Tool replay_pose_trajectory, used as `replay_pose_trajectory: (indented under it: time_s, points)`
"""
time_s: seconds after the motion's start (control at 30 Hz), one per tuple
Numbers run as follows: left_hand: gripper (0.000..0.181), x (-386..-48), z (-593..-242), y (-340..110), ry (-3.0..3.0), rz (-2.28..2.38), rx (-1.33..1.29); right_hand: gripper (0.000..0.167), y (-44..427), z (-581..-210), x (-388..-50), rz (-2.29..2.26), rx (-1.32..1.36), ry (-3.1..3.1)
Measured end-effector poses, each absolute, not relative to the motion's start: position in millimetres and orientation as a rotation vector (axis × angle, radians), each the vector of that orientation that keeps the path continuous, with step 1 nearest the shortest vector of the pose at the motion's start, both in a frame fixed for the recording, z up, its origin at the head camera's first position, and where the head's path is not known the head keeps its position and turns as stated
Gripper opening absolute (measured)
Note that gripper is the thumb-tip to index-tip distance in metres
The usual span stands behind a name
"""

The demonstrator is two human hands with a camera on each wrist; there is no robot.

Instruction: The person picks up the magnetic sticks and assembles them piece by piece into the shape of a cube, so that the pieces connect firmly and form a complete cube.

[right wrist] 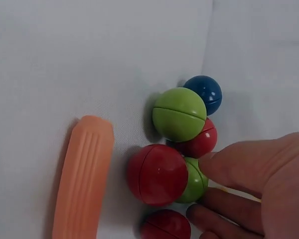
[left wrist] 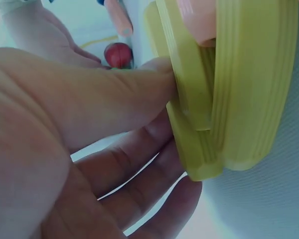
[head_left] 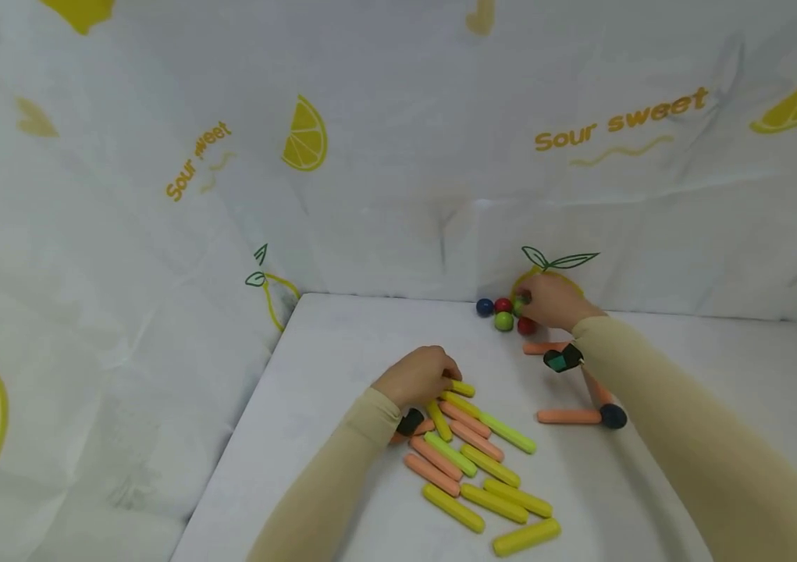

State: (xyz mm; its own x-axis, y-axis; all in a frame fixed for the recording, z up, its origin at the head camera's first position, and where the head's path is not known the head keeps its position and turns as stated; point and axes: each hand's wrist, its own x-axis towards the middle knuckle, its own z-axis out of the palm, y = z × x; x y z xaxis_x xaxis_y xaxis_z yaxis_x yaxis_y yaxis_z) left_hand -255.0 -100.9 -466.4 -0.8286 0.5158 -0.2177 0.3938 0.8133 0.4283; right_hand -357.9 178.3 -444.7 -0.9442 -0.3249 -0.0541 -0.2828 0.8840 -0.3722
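Note:
My right hand (head_left: 553,300) is at the back of the table and pinches a green ball (right wrist: 194,184) between thumb and fingers. Beside that ball are a red ball (right wrist: 158,175), a second green ball (right wrist: 179,114) and a blue ball (right wrist: 204,93). Further left on the table, my left hand (head_left: 419,377) holds a yellow stick (left wrist: 184,64) by its end, thumb on top and fingers below. Another yellow stick (left wrist: 254,84) lies right against it. Part of the held ball is hidden by the right fingers.
Several orange, yellow and light green sticks (head_left: 507,433) lie in a loose pile in front of the left hand. Under the right forearm, orange sticks (head_left: 568,417) meet a dark blue ball (head_left: 613,416). A lemon-print sheet (head_left: 398,156) rises behind the white table (head_left: 342,328).

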Motion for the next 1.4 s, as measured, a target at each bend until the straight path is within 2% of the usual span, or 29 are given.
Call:
replay_pose_trajectory:
  time_s: [0.23, 0.67, 0.9, 1.4]
  points:
    - [0.019, -252, -466, -94, 2.667, 0.583, 0.715, 0.034, 184, -448, -353, -0.610, -0.378, 2.895]
    - [0.017, -252, -462, -89, 2.652, 0.591, 0.758, 0.036, 192, -443, -339, -0.602, -0.370, 2.910]
    - [0.016, -255, -464, -93, 2.648, 0.602, 0.726, 0.033, 190, -427, -302, -0.781, -0.421, 2.895]
    - [0.018, -255, -466, -101, 2.675, 0.526, 0.736, 0.027, 164, -445, -196, -1.082, -0.465, 2.810]
